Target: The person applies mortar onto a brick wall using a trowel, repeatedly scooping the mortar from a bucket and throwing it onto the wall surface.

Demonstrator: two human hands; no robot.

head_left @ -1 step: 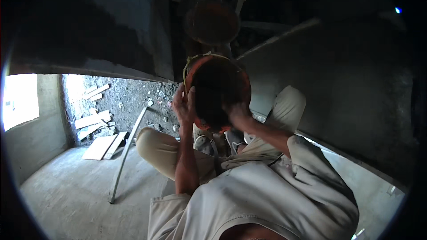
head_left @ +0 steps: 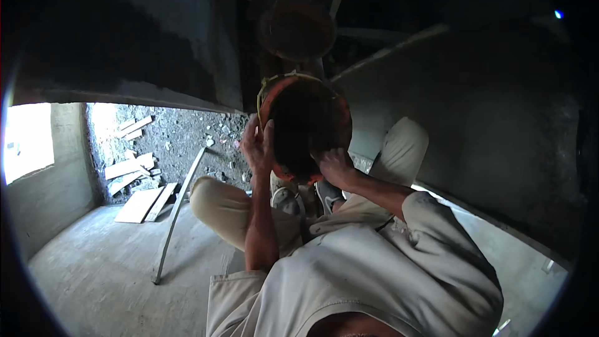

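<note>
An orange-red bucket [head_left: 345, 126] with a yellow handle or cord [head_left: 259, 101] along its rim is tilted, its dark mouth facing me above my feet. My left hand [head_left: 258, 142] is closed on the bucket's left rim, thumb to the inside and fingers around the outside. At the lower right of the mouth, my right hand [head_left: 335, 165] reaches in with its fingers curled. Deep shadow hides its fingertips and anything they hold. The bucket's contents are too dark to make out.
A second dark reddish round container [head_left: 301, 28] sits just beyond the bucket. Concrete slabs slope at left [head_left: 156, 37] and right [head_left: 474, 131]. A long straight bar [head_left: 178, 218] leans at left, near pale boards [head_left: 138, 205] and rubble [head_left: 187, 137].
My right hand has shifted slightly toward me at the bucket's mouth, and its knuckles show more sharply. My left hand keeps its hold on the rim.
</note>
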